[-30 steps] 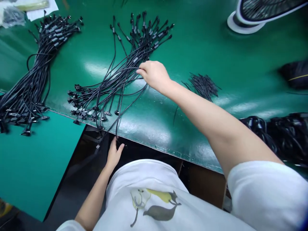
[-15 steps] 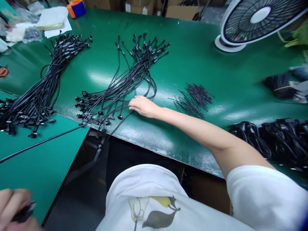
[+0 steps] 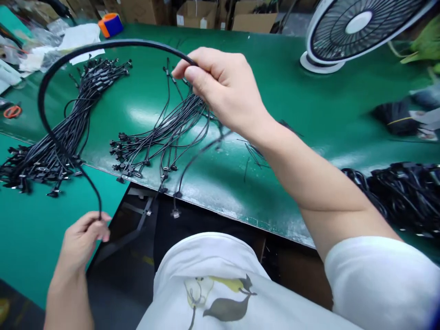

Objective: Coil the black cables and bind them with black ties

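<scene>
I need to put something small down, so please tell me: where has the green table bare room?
The widest bare patch lies right of the right hand, between the fan and the coiled cables. A smaller one lies between the left cable bundle and the middle cable bundle. It is crowded at the far left, around the papers.

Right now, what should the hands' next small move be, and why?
Probably bring the left hand toward the right hand, narrowing the loop: both grip the black cable, which arches wide between them, and looped cables lie off to the right.
</scene>
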`<state>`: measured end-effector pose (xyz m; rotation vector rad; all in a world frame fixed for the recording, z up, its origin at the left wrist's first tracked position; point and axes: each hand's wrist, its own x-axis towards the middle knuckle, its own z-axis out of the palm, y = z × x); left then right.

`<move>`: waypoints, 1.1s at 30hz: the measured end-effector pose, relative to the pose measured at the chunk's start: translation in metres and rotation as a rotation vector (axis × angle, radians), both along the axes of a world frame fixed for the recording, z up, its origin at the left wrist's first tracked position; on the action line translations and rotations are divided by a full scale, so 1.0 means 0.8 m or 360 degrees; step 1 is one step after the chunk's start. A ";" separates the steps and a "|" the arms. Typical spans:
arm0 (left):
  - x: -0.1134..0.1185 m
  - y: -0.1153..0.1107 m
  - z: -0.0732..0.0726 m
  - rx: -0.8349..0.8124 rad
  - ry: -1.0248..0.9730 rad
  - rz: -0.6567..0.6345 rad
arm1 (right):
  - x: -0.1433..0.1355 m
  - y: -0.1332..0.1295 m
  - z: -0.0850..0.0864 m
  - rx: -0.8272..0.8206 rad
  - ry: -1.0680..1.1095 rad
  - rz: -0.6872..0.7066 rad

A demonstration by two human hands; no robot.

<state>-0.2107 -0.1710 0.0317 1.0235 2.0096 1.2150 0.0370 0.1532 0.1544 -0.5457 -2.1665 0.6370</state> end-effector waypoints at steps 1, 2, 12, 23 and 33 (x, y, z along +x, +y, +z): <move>0.012 0.007 0.002 0.0001 -0.0217 -0.0121 | 0.003 0.002 -0.002 0.0130 -0.0192 -0.0146; 0.025 0.016 0.005 0.0050 -0.0414 -0.0195 | 0.006 0.004 -0.006 0.0250 -0.0402 -0.0323; 0.120 0.124 0.015 0.0483 0.0136 -0.0369 | 0.074 -0.122 -0.076 0.0700 -0.1012 0.0344; 0.109 0.142 0.023 0.0369 -0.1641 -0.0618 | 0.154 -0.025 -0.099 0.0305 -0.1045 -0.0069; 0.082 0.140 0.030 0.0340 -0.1600 -0.0428 | 0.205 -0.012 -0.133 -0.0076 -0.0857 -0.0545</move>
